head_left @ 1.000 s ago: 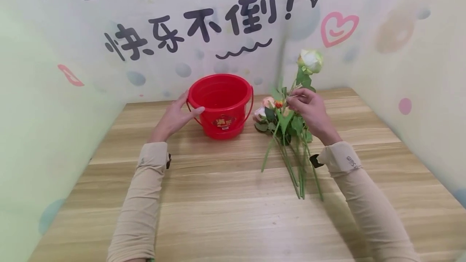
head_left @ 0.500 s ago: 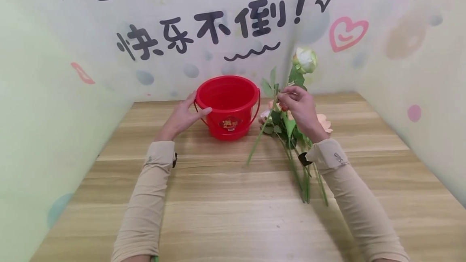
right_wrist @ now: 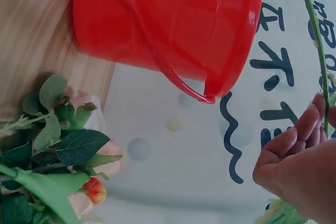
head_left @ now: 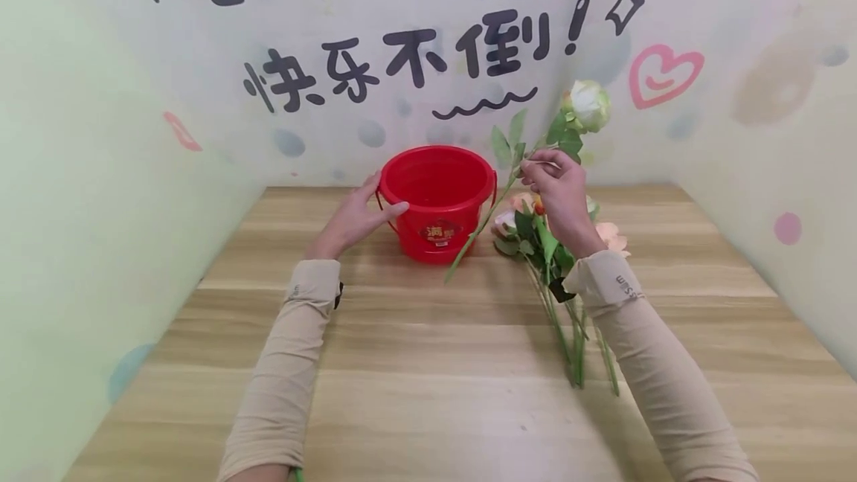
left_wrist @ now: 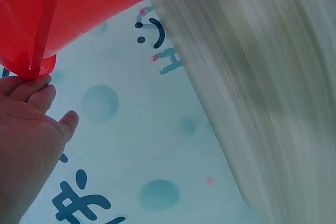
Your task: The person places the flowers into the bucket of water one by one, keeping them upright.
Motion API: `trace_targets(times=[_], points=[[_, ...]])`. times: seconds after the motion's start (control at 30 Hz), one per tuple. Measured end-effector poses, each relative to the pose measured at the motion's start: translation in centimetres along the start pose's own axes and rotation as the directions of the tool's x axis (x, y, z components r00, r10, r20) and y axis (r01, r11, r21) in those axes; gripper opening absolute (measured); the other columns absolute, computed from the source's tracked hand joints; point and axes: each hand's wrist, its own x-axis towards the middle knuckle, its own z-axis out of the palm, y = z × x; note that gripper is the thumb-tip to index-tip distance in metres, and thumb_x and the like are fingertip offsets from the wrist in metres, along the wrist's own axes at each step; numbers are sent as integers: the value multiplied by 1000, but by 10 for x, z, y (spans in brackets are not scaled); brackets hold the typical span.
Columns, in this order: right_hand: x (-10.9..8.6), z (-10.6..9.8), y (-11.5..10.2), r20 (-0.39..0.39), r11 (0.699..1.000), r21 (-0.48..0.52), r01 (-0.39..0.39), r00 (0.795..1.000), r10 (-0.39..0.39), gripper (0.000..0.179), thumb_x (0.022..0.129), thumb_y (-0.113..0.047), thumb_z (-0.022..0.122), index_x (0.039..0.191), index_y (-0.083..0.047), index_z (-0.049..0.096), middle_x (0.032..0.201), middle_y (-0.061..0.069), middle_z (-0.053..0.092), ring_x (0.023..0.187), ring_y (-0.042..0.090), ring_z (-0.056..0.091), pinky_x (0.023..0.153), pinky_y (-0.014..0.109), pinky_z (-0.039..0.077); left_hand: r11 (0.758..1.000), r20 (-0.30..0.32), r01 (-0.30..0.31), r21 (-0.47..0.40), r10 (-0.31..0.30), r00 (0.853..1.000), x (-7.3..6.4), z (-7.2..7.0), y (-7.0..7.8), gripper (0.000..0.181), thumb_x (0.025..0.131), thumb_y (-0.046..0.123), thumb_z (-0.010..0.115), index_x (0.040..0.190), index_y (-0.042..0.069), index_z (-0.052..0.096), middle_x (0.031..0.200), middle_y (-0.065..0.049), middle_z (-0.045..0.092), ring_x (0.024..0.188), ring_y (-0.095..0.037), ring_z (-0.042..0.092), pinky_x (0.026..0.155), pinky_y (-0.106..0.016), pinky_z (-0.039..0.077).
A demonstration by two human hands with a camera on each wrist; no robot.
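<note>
A red plastic bucket [head_left: 438, 177] stands upright on the table. My left hand [head_left: 355, 220] rests against its left side, fingers at the rim near the handle joint and thumb stretched along the front. In the left wrist view the fingertips [left_wrist: 39, 85] meet the bucket just under the rim. My right hand [head_left: 559, 192] pinches the green stem of a long white flower [head_left: 588, 106] between thumb and fingers. The bloom points up to the right, and the stem's lower end slants down across the bucket's front right, outside it.
A bunch of flowers [head_left: 522, 223], with pink, peach and orange blooms, lies right of the bucket under my right hand, stems toward me. The wooden table [head_left: 415, 363] meets printed walls at the back and sides. A green stem end shows by my left sleeve [head_left: 271, 385].
The right hand has lifted the white flower up from the bunch and swung its stem left, over the bucket's front. The left hand stays on the bucket. The head view has shifted.
</note>
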Motion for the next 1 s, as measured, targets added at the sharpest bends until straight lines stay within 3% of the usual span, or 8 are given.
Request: trace_targets(times=[0.23,0.53,0.73,1.0], points=[[1,3,0,-38,1000,-4,-22,999,22,6,99,0,65,99,-4,60,80,-5,70,72,11,64,67,20,47,1000,11,9,0,-9,1000,-1,8,-3,100,88,62,71,167,21,24,166,-5,32,148,-30,32,107,-58,46],[11,10,-5,-111,1000,22,-5,994,8,7,99,-3,66,97,-7,60,79,-4,70,74,14,65,67,21,44,1000,-12,17,2,-17,1000,-1,7,-2,99,88,61,73,166,23,26,164,-5,35,146,-30,34,101,-56,51],[17,15,-7,-174,997,72,21,985,-8,12,98,0,66,92,-9,60,72,-5,71,67,9,64,63,19,41,1000,-15,30,2,-30,999,-3,4,-2,100,87,61,73,166,22,25,165,-5,34,146,-30,33,101,-57,52],[25,13,-10,-265,994,98,53,964,-26,9,98,0,68,94,-5,61,76,-1,72,68,12,65,65,20,45,1000,-25,1,-7,-2,1000,-2,2,-3,101,86,64,72,166,22,26,164,-5,36,145,-29,35,101,-56,52]])
